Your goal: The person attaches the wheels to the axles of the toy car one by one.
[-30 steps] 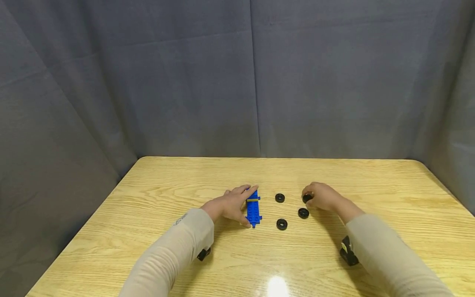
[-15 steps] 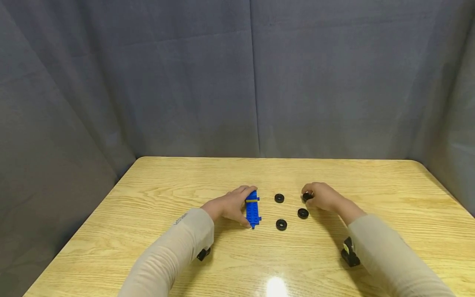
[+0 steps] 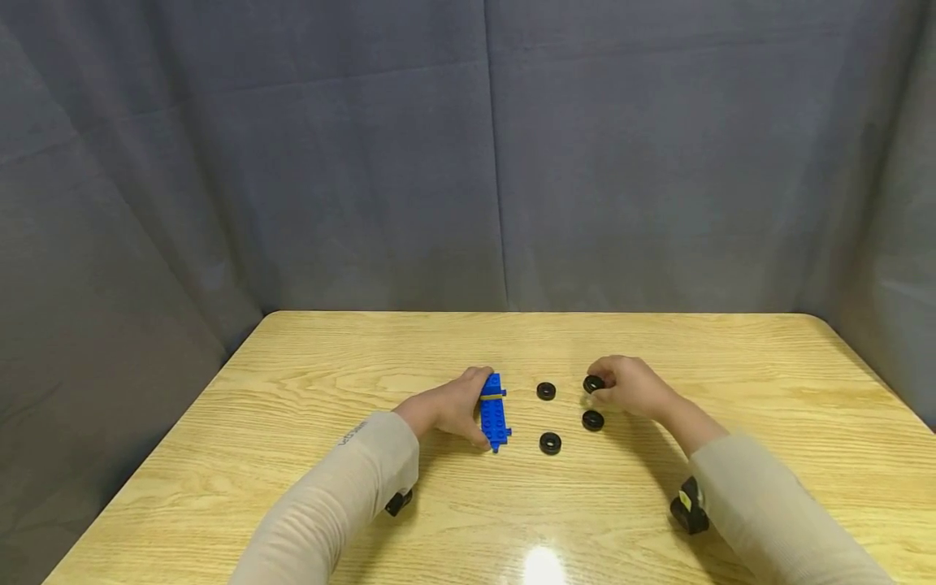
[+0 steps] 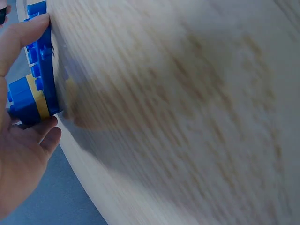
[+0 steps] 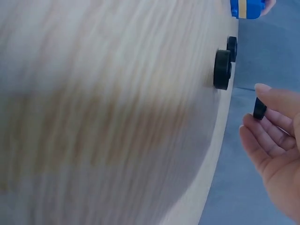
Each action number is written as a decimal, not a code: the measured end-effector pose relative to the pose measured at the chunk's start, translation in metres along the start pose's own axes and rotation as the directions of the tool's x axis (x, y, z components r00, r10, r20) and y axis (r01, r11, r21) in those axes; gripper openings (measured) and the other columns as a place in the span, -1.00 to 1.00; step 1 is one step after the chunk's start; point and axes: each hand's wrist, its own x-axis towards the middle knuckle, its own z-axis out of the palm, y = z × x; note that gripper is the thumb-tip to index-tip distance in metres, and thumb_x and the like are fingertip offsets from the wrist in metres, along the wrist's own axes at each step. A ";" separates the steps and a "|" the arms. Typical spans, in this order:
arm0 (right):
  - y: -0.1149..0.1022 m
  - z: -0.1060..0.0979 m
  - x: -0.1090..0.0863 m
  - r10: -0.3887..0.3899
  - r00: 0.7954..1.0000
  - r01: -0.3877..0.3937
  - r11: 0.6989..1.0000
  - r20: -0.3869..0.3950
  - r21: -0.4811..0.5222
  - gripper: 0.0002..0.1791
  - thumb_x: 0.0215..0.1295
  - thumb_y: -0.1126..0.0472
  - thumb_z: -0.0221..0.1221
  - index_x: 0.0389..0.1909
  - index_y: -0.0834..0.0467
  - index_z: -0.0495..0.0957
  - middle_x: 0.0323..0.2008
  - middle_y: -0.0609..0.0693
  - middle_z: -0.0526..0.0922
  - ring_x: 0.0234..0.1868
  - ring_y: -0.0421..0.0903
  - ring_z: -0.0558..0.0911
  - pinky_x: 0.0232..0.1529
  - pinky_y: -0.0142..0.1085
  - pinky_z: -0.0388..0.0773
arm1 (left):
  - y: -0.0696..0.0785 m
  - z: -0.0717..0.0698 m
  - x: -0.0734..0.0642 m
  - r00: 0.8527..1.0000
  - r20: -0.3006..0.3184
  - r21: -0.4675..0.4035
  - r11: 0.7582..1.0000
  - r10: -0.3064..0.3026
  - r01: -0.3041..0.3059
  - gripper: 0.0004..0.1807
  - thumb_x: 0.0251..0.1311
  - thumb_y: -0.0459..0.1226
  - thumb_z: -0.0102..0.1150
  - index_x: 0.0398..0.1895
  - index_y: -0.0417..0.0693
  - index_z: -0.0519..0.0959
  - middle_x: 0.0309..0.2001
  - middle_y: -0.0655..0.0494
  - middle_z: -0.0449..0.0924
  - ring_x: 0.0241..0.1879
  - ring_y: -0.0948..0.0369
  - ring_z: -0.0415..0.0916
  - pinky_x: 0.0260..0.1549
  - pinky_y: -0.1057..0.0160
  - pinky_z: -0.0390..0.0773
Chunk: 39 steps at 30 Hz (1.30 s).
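Left hand (image 3: 457,405) gripping blue base (image 3: 493,418), right hand (image 3: 632,386) pinching black wheel (image 5: 259,109), both well inside table edges (image 3: 658,316)

Three wheels (image 3: 550,450) (on the table (image 3: 475,512)) lie right of bricks (image 3: 493,418).

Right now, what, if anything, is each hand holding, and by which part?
The left hand grips the blue brick base by its two ends; the right hand pinches a black wheel by its rim.
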 end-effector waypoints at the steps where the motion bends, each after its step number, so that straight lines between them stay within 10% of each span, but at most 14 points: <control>1: -0.001 0.000 0.000 -0.002 1.000 0.002 1.000 -0.007 0.002 -0.66 0.00 0.38 0.18 -0.15 0.39 0.45 -0.32 0.13 0.52 -0.29 0.04 0.50 -0.33 -0.16 0.44 | 0.000 0.000 0.000 1.000 0.002 -0.005 1.000 -0.006 0.006 0.18 -0.33 -0.04 0.39 0.30 -0.18 -0.18 0.20 -0.03 0.00 0.18 0.15 0.04 0.11 0.24 0.11; 39: -0.039 0.010 -0.020 -0.128 0.987 0.134 0.989 -0.093 0.061 -0.64 0.01 0.30 0.20 -0.11 0.27 0.45 -0.21 0.07 0.50 -0.24 0.00 0.50 -0.27 -0.15 0.44 | 0.004 -0.012 -0.024 0.972 -0.226 -0.222 0.968 0.069 -0.120 0.18 -0.36 -0.11 0.38 0.32 0.01 -0.21 0.26 0.02 -0.19 0.15 0.12 0.07 0.00 0.11 0.25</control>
